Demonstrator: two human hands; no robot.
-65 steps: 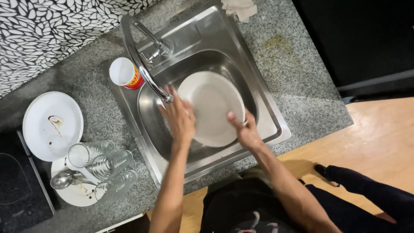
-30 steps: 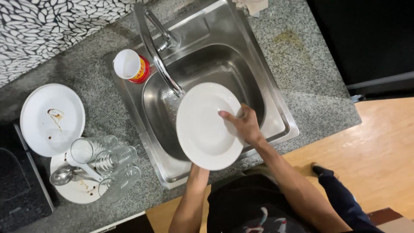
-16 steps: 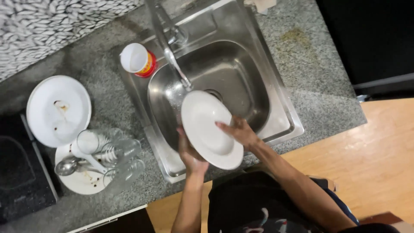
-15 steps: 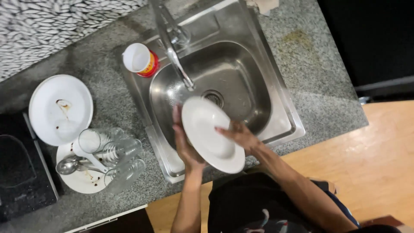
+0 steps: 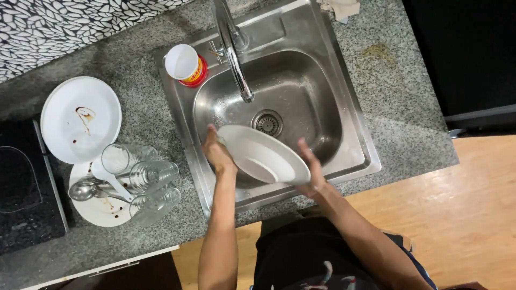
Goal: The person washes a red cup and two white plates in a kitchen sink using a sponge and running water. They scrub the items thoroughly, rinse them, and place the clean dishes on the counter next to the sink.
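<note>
The white plate (image 5: 263, 156) is now held tilted over the near side of the steel sink (image 5: 360, 145), its underside turned up; half a second ago its face showed and it sat more upright. The left hand (image 5: 217, 153) grips its left rim, fingers curled around the edge; the right hand (image 5: 310, 171) supports the right rim, fingers spread against it. Judgement: the plate has been turned over, so work has passed to its back. Dirty plates (image 5: 80, 118) and glasses (image 5: 145, 177) wait on the counter (image 5: 150, 91) at left

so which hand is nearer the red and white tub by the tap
Left. The left hand grips the plate's edge below the tub; the right hand holds the plate's far edge, farther away.
</note>
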